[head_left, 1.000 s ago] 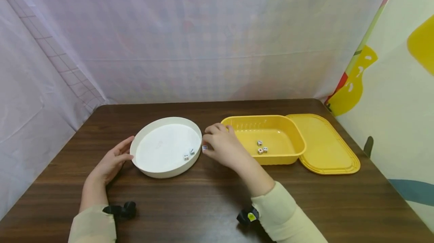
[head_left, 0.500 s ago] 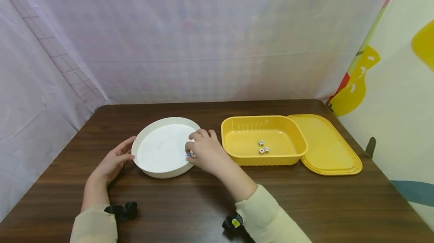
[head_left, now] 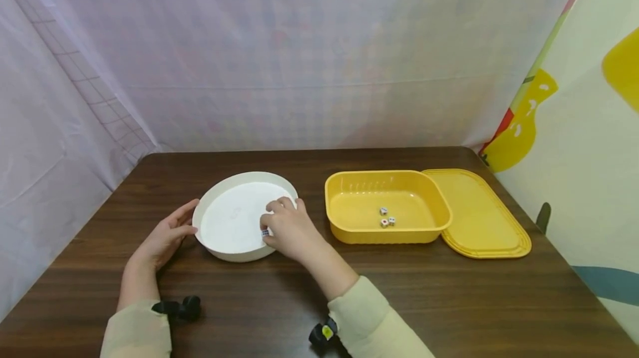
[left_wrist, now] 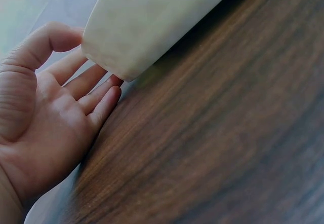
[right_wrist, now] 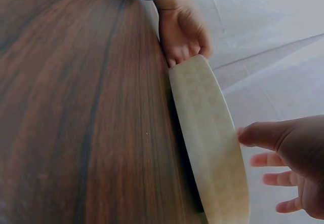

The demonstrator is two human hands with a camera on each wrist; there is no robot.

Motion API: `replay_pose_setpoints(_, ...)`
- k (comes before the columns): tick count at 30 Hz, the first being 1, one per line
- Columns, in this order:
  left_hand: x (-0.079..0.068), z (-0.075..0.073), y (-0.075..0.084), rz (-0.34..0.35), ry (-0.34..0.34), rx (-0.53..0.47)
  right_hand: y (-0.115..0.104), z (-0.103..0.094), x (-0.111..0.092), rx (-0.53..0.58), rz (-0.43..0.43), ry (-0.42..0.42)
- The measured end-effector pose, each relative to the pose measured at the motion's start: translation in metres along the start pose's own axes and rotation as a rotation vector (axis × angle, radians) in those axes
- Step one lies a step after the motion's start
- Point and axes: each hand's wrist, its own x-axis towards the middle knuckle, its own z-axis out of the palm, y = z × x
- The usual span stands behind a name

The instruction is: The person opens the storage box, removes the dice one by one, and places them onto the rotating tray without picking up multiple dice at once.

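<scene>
A round white tray (head_left: 234, 219) with a low rim stands on the left part of the table. My left hand (head_left: 167, 236) touches its left rim with fingers mostly straight; in the left wrist view the left hand (left_wrist: 55, 102) has its thumb near the top edge and fingertips low against the side wall. My right hand (head_left: 289, 230) is over the tray's right side, pinching a small white die (head_left: 265, 232) with dark blue dots between thumb and fingers. In the right wrist view the right hand (right_wrist: 298, 163) shows beyond the tray wall (right_wrist: 207, 138); the die is hidden there.
Right of the tray sits a yellow rectangular box (head_left: 359, 237) with three white dice (head_left: 384, 223) inside. A yellow lid (head_left: 484, 219) lies against its right side. Behind the dark wooden table (head_left: 249, 313) hangs a pale curtain (head_left: 299, 69).
My right hand has carried a die leftward from beside the yellow box to over the white tray. Dice seen in the tray earlier are now hidden behind it. My left hand stays put.
</scene>
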Motion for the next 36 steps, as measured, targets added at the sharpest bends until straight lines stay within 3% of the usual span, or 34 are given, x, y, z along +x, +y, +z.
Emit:
replay_pose_setpoints(13,0.002,0.000,-0.001,-0.003,0.000,0.000,0.004,0.002,-0.001,0.030,-0.012,-0.001)
replay_pose_setpoints(25,0.002,-0.001,0.000,-0.007,0.004,-0.003,0.016,-0.031,-0.010,0.064,0.039,0.001)
replay_pose_setpoints(36,0.002,-0.001,-0.002,0.001,-0.003,-0.007,0.029,-0.045,-0.029,0.065,0.015,0.106)
